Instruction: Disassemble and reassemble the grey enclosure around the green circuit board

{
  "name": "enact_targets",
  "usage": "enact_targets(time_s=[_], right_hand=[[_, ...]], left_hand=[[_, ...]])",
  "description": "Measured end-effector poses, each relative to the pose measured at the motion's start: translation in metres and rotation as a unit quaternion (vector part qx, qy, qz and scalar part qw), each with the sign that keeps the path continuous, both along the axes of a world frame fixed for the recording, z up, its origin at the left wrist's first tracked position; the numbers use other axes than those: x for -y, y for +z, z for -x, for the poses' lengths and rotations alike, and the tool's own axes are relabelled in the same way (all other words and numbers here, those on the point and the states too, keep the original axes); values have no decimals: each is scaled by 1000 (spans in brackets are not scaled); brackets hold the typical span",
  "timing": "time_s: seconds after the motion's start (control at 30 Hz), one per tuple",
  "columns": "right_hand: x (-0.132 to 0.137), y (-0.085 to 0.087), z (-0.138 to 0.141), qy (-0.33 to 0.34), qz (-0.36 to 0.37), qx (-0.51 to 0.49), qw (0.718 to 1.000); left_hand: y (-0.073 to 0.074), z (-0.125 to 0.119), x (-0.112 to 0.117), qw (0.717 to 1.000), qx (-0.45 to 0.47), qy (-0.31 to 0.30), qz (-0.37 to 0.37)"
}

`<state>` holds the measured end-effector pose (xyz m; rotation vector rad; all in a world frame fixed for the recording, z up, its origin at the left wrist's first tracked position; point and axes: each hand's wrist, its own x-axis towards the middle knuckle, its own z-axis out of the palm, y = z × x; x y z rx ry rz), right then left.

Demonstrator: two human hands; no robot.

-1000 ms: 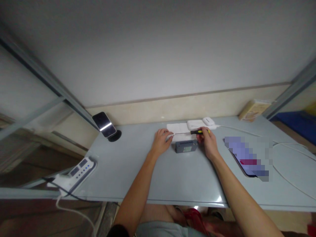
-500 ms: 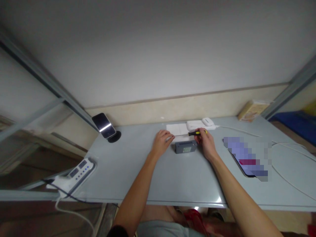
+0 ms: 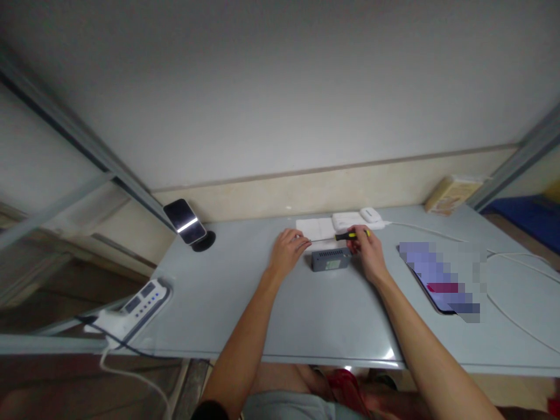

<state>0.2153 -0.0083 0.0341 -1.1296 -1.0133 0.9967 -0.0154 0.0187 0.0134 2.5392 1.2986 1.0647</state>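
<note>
A screwdriver (image 3: 346, 236) with a black and yellow handle is in my right hand (image 3: 370, 251), fingers closed around the handle. Its thin shaft points left, lying nearly level above the table. At the shaft's tip my left hand (image 3: 286, 251) has thumb and fingers pinched together; whatever is between them is too small to make out. Just below the shaft, a dark grey box (image 3: 329, 261) with vent slots along its top and a pale label on its front stands on the table, close to my right fingers.
White paper (image 3: 314, 225) and a white device (image 3: 347, 220) with a cable lie behind my hands. To the right rests a blurred-out phone (image 3: 437, 280). At left are a phone on a stand (image 3: 184, 221) and a power strip (image 3: 136, 309). A yellowish box (image 3: 452, 195) stands back right.
The view has shifted very slightly. Both hands keep their grip, and the screwdriver and grey box look almost the same.
</note>
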Motion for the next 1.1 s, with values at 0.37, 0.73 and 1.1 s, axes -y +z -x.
enact_targets(time_s=[0.37,0.73,1.1], right_hand=[[1,10,-7,-61,-49,-43,996],[6,17,-11,-18,-36,-50,998],[11,22,-9,-1,-25,-30,999]], left_hand=[[14,-7,12,971,213,-30,103],[12,-23,20,832,372,-178,371],[15,-22,19,835,329,-179,404]])
